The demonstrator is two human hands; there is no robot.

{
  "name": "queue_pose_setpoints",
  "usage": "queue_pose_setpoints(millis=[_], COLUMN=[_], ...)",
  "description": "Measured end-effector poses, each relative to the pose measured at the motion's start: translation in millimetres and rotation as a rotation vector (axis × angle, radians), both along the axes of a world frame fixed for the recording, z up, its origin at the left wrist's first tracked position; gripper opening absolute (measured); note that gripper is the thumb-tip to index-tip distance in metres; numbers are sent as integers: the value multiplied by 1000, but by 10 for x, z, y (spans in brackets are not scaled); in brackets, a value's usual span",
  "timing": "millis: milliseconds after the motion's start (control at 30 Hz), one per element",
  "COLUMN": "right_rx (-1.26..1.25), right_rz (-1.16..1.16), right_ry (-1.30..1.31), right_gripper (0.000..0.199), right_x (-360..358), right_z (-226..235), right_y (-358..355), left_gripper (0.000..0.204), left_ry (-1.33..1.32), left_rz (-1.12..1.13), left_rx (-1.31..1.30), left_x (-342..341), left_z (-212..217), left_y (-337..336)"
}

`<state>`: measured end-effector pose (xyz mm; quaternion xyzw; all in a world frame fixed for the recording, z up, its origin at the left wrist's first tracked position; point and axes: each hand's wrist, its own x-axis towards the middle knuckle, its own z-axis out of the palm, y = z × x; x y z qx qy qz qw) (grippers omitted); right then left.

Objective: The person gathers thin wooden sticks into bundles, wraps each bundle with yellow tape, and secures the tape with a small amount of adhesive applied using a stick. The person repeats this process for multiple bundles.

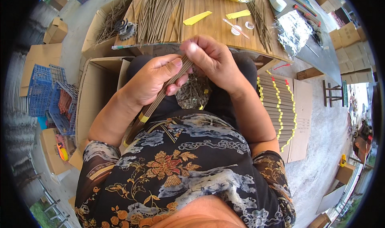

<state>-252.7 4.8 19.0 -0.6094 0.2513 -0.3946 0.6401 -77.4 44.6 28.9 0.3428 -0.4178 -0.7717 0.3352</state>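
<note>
A bundle of thin brown incense sticks [155, 103] slants across my lap, with yellow bands around its lower part. My left hand [154, 76] is wrapped around its upper part, thumb on top and fingertips showing on the far side. At the bundle's top end, my right hand [212, 61] is closed, its thumb and curled fingers pressed on the sticks. Its fingertips are partly hidden and slightly blurred. On the wooden table [200, 31] ahead lie loose incense sticks [158, 17], a folded yellow strip [197, 18] and another yellow strip [238, 14].
Many yellow-banded bundles [276, 107] are stacked on cardboard to my right. An open cardboard box [96, 95] and blue plastic crates [40, 81] stand at left. The table also holds a small white dish [236, 30], a dark toothed metal part [126, 29] and crumpled silver foil [294, 31].
</note>
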Motion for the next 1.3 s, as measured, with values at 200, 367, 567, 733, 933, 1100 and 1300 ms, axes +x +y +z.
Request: queue_pose_setpoints(millis=[200, 367, 567, 733, 933, 1100, 1300], right_rx=[-48, -5, -22, -484, -752, -789, -775], right_rz=[162, 248, 240, -480, -432, -415, -312], right_ry=[-11, 7, 135, 797, 1152, 1097, 968], right_gripper=[22, 21, 27, 30, 40, 34, 16], right_x=[21, 81, 235, 388, 482, 200, 118], right_z=[-253, -324, -465, -1012, -1299, -1363, -1423], right_y=[-171, -294, -622, -1572, -1863, -1907, -1924], left_gripper=[32, 34, 32, 32, 32, 32, 32], left_ry=[48, 48, 12, -27, -30, -33, -16], left_rz=[18, -29, 112, 191, 192, 186, 159], left_rx=[85, 93, 159, 200, 209, 212, 208], left_x=[62, 148, 298, 445, 558, 591, 589], left_z=[-185, -293, -413, -536, -604, -628, -642], left_y=[-64, -133, -280, -418, -508, -569, -612])
